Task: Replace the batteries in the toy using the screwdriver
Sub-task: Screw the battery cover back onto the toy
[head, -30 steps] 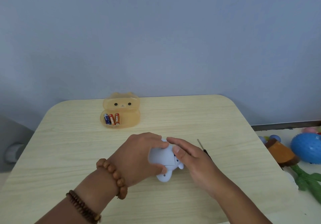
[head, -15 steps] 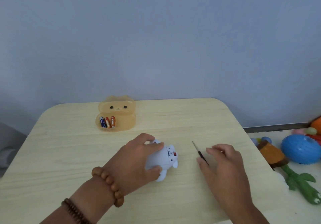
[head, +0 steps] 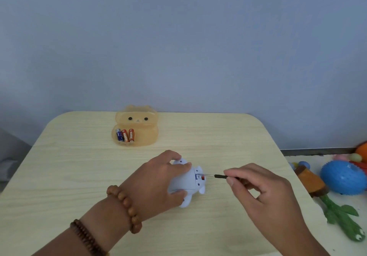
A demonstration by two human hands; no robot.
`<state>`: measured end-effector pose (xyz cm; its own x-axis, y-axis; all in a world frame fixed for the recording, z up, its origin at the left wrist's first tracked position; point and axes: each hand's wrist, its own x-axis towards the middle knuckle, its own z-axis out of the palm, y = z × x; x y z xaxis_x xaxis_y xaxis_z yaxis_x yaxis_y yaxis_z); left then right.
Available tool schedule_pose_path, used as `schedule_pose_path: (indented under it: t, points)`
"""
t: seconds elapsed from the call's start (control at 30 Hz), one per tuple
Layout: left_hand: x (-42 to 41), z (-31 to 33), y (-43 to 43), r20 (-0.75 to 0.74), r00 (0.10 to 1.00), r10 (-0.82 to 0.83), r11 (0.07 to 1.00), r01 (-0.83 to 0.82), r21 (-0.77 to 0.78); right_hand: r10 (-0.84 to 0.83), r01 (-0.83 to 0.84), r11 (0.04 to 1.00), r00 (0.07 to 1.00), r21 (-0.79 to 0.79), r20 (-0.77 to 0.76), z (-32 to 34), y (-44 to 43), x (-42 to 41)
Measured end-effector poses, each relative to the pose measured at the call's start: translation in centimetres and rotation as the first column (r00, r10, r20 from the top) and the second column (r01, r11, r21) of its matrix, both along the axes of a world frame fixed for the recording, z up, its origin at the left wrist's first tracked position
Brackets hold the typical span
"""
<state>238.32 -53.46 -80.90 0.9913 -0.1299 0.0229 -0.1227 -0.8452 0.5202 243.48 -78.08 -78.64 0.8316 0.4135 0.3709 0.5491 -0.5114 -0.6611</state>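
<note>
A small pale blue toy animal (head: 189, 182) lies on its side at the middle of the wooden table (head: 79, 166). My left hand (head: 158, 180) grips its body from the left. My right hand (head: 260, 190) pinches a thin black-handled screwdriver (head: 215, 176), held level, its metal tip at the toy's underside beside a small red part. An orange translucent bear-shaped box (head: 137, 126) stands at the back of the table with three batteries (head: 125, 135) in its front tray.
Right of the table, on a lower white surface, lie other toys: a blue spiky ball (head: 342, 177), a green plant-like figure (head: 343, 220) and a brown and orange toy (head: 309, 178). A grey-blue wall rises behind the table.
My right hand left the toy, picked up the screwdriver from the table to the right, and brought its tip to the toy's underside. My left hand kept holding the toy.
</note>
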Motion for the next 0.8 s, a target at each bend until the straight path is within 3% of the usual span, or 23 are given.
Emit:
schedule_pose_path:
  t: [0.2, 0.53, 0.8]
  points:
    - [0.1, 0.0, -0.1, -0.003, 1.0, -0.004, 1.0, 0.004, 0.022, -0.006, 0.009, 1.0, 0.996, -0.023, 0.093, -0.1, 0.0, -0.4]
    - [0.2, 0.0, -0.4, 0.007, 1.0, -0.019, 0.999, 0.019, 0.047, -0.039, 0.038, 0.999, 0.997, 0.003, 0.07, -0.1, 0.1, -0.8]
    - [0.2, -0.1, -0.5, 0.02, 0.999, -0.039, 0.998, 0.037, 0.059, 0.107, -0.073, 0.952, 0.989, -0.296, 0.102, 1.8, 0.1, 0.0]
